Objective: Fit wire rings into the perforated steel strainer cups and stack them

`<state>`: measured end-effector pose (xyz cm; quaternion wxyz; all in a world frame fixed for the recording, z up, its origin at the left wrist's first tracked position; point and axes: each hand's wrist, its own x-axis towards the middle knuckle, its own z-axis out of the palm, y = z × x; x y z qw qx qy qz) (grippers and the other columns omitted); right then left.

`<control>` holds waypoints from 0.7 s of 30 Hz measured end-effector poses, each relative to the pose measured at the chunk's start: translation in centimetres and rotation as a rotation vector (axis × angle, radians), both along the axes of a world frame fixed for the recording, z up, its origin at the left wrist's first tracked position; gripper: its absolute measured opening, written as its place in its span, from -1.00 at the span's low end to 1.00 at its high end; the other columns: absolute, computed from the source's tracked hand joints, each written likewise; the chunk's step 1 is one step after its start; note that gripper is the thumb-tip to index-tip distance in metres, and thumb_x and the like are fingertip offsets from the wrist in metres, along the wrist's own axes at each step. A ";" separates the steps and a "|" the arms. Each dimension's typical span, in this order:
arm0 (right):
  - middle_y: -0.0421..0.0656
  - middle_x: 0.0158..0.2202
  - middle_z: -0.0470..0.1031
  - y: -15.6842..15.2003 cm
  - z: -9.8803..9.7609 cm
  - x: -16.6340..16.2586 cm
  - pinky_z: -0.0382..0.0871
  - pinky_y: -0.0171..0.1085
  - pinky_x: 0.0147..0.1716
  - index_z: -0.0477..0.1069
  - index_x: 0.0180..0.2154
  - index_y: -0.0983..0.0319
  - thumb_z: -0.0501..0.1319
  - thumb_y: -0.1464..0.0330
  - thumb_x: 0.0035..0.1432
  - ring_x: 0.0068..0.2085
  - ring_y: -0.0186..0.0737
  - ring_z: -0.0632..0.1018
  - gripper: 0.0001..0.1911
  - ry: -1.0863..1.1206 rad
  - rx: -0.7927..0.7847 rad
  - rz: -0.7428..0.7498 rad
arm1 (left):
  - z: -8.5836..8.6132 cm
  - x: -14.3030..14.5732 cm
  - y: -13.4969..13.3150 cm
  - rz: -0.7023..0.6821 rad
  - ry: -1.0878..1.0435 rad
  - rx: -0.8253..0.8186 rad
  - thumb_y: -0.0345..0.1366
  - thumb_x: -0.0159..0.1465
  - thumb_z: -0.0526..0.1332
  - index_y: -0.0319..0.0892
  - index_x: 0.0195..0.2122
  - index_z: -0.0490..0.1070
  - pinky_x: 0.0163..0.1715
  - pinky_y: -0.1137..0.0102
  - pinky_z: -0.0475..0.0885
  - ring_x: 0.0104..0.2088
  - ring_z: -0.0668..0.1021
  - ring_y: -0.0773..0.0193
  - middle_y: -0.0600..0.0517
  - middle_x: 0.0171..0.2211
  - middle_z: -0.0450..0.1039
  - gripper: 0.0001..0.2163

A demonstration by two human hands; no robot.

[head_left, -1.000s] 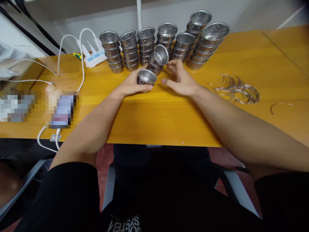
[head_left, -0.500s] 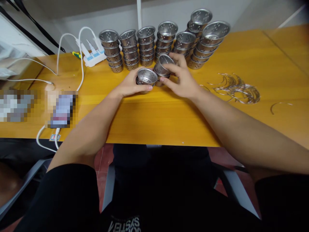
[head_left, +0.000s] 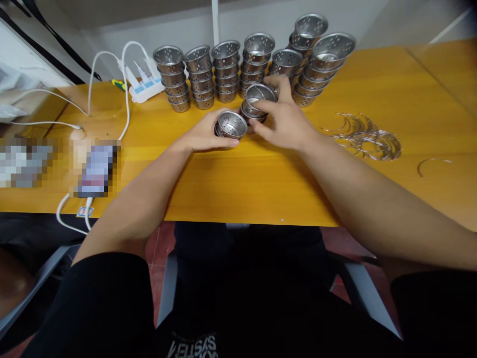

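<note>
My left hand (head_left: 208,133) is wrapped round a perforated metal cup (head_left: 231,124), its thumb along the near side and its mouth facing up. Just right of it, my right hand (head_left: 281,117) grips another perforated metal cup (head_left: 261,98) by its sides. This cup sits on or in a lower metal cup (head_left: 253,118), which is mostly covered by the upper one and my fingers. Behind both hands stand several stacks of the same cups (head_left: 225,69) in a row. A pile of thin curved metal wires (head_left: 372,139) lies to the right of my right forearm.
A white power strip (head_left: 147,88) with plugged-in cables stands at the back left. Nearer, a phone (head_left: 97,171) lies charging on the wooden table (head_left: 238,194). One loose curved wire (head_left: 434,160) rests at the far right. A wall rises behind the stacks.
Both hands have shifted slightly right with their cups. The cup in my right hand has become more upright over the lower cup, while the one in my left hand has come slightly nearer.
</note>
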<state>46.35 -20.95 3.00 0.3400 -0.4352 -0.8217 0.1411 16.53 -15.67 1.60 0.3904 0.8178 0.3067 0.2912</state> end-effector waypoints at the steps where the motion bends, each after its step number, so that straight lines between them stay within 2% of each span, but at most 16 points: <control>1: -0.26 0.57 0.60 -0.1 0.1 0.1 0.11 0.38 0.87 0.65 0.52 -0.38 0.34 -0.46 0.43 0.82 0.51 0.19 -0.20 0.001 0.006 -0.006 | 0.0 0.0 -0.1 0.006 0.004 0.015 0.48 -0.09 0.80 -0.11 0.36 0.64 0.64 -0.34 0.55 0.45 0.72 -0.42 -0.27 0.36 0.73 0.12; 4: -0.15 0.66 0.49 -0.6 0.9 0.6 0.15 0.45 0.84 0.56 0.62 -0.24 0.35 -0.46 0.43 0.80 0.56 0.21 -0.07 0.014 0.074 -0.045 | 0.0 -0.4 0.0 0.042 -0.006 0.069 0.51 -0.06 0.77 -0.13 0.37 0.60 0.64 -0.28 0.57 0.46 0.71 -0.40 -0.29 0.39 0.70 0.13; 6: -0.11 0.73 0.38 -1.4 1.8 0.8 0.21 0.47 0.81 0.55 0.63 -0.20 0.34 -0.42 0.49 0.79 0.56 0.24 -0.10 0.032 0.147 -0.075 | 0.0 -0.8 0.3 0.079 -0.021 0.104 0.54 -0.09 0.77 -0.09 0.37 0.57 0.63 -0.23 0.57 0.47 0.69 -0.38 -0.26 0.40 0.68 0.16; 8: -0.07 0.73 0.37 -2.4 2.5 0.6 0.28 0.51 0.76 0.58 0.60 -0.17 0.32 -0.35 0.55 0.76 0.58 0.29 -0.18 0.033 0.177 -0.062 | 0.1 -1.2 0.5 0.109 -0.029 0.131 0.57 -0.13 0.77 -0.04 0.38 0.54 0.62 -0.19 0.56 0.48 0.68 -0.36 -0.21 0.40 0.66 0.19; 10: -0.04 0.68 0.46 -3.2 2.7 -0.2 0.35 0.54 0.72 0.60 0.59 -0.16 0.30 -0.31 0.60 0.72 0.58 0.38 -0.23 -0.004 0.131 0.032 | 0.4 -1.5 0.5 0.116 -0.027 0.150 0.60 -0.15 0.75 -0.01 0.36 0.54 0.60 -0.19 0.56 0.46 0.68 -0.35 -0.16 0.36 0.67 0.19; 13: -0.03 0.59 0.56 -4.0 2.0 -1.8 0.45 0.47 0.66 0.61 0.59 -0.14 0.25 -0.30 0.64 0.63 0.51 0.52 -0.25 -0.057 0.030 0.229 | 0.8 -1.7 0.3 0.093 -0.015 0.162 0.62 -0.08 0.70 -0.02 0.28 0.60 0.57 -0.22 0.57 0.36 0.71 -0.33 -0.12 0.24 0.71 0.09; 15: 0.00 0.56 0.59 -4.2 1.5 -2.7 0.50 0.41 0.64 0.64 0.55 -0.09 0.22 -0.32 0.65 0.58 0.47 0.57 -0.24 -0.054 0.007 0.294 | 0.7 -1.9 0.3 0.085 -0.005 0.156 0.60 -0.05 0.69 -0.02 0.23 0.64 0.54 -0.23 0.60 0.31 0.73 -0.32 -0.11 0.17 0.73 0.02; 18: 0.04 0.48 0.65 -4.3 1.9 -2.6 0.59 0.37 0.56 0.71 0.45 -0.04 0.20 -0.34 0.64 0.46 0.45 0.67 -0.25 -0.034 0.025 0.277 | 0.0 -2.7 1.2 0.124 -0.003 0.118 0.55 -0.04 0.70 -0.05 0.20 0.64 0.49 -0.26 0.65 0.30 0.75 -0.33 -0.13 0.11 0.74 -0.02; 21: 0.03 0.18 0.77 -4.5 4.1 0.2 0.72 0.32 0.33 0.78 0.21 -0.05 0.23 -0.30 0.61 0.16 0.35 0.77 -0.39 -0.074 0.032 0.174 | -1.2 -3.8 2.7 0.207 -0.038 0.077 0.50 -0.06 0.71 -0.03 0.25 0.60 0.45 -0.30 0.67 0.29 0.76 -0.33 -0.19 0.16 0.75 0.00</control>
